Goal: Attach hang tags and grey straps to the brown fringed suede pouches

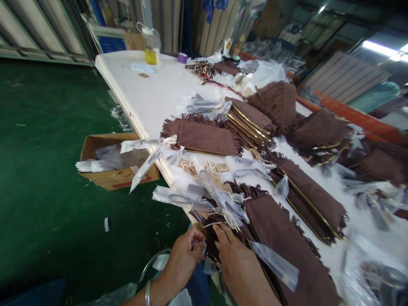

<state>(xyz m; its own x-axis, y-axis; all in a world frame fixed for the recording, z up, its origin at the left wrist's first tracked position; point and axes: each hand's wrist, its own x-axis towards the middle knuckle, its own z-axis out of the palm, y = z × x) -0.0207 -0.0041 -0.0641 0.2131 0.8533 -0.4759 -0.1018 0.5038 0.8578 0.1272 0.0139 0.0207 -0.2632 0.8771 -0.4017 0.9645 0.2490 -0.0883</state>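
Observation:
At the table's near edge, my left hand (188, 248) is closed, its fingers curled around a bit of pale, see-through material. A brown cardboard tag (199, 228) touches its fingertips, and a white string runs from there toward the right. My right hand (234, 257) lies with its fingers stretched out on a dark brown fringed bag (210, 238), mostly hidden beneath both hands. Beside it rests a larger brown suede-like bag (283, 238) with fringe. Plastic-wrapped straps (219, 199) lie just beyond my fingers.
More fringed bags (207, 137) and a gold-edged stack (248, 121) cover the white table (124, 80). Loose cardboard tags with strings (219, 167) lie mid-table. An open carton (111, 180) holding plastic stands left of the table. Farther back are a bottle (150, 49) and purple tape (182, 58).

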